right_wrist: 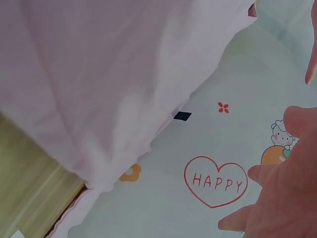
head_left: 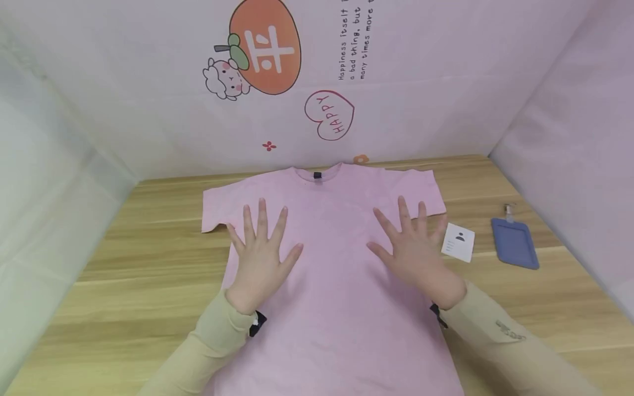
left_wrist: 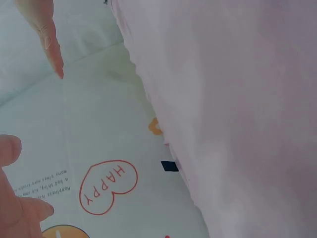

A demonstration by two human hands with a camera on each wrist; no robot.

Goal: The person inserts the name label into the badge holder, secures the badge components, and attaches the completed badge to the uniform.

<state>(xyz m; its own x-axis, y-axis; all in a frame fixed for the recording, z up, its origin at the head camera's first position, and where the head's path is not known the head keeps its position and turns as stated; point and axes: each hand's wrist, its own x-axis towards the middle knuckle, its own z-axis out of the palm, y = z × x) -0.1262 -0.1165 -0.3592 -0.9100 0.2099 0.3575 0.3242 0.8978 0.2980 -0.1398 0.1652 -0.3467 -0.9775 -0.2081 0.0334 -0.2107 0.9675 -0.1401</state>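
Note:
A pink short-sleeved T-shirt (head_left: 327,308) lies spread out on the wooden table, its collar with a dark label (head_left: 317,175) toward the back wall. Over the shirt's left side is my left hand (head_left: 261,261), fingers spread wide and straight. My right hand (head_left: 415,250) is likewise spread over the shirt's right side. Neither holds anything. In the left wrist view, fingers (left_wrist: 20,208) appear at the left edge, apart from the pink cloth (left_wrist: 237,109). Fingers (right_wrist: 277,198) of the right hand show in the right wrist view, also away from the cloth (right_wrist: 124,89).
Right of the shirt lie a white card (head_left: 458,242) with a person icon and a blue badge holder (head_left: 515,243) with a metal clip. Pale cloth walls (head_left: 416,110) with printed drawings border the wooden table (head_left: 143,264) at the back and sides.

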